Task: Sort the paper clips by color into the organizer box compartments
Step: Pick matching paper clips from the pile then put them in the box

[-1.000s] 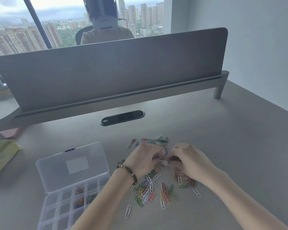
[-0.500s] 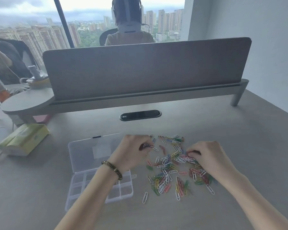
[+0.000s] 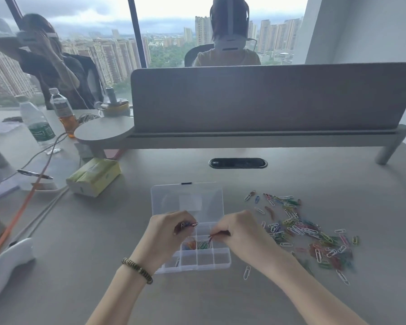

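A clear plastic organizer box point(image 3: 220, 262) lies open on the grey desk, its lid point(image 3: 188, 200) folded back. Two middle compartments hold clips, one mixed orange and blue point(image 3: 189, 245), one green point(image 3: 204, 245). My left hand point(image 3: 168, 233) hovers over the box's left side and pinches a few reddish paper clips point(image 3: 189, 225). My right hand point(image 3: 240, 231) is over the box's right side, pinching a red clip point(image 3: 215, 236) above the compartments. A loose pile of coloured paper clips point(image 3: 307, 233) lies to the right of the box.
A single white clip point(image 3: 246, 272) lies in front of the box. A yellow tissue pack point(image 3: 94, 177) sits at the left, with a pen, cables and bottles point(image 3: 36, 123) beyond. A grey divider screen point(image 3: 267, 97) spans the back; people sit behind it.
Both hands left the clip pile and moved left over the organizer box, each carrying clips. The camera view swung left, so the box sits at the centre.
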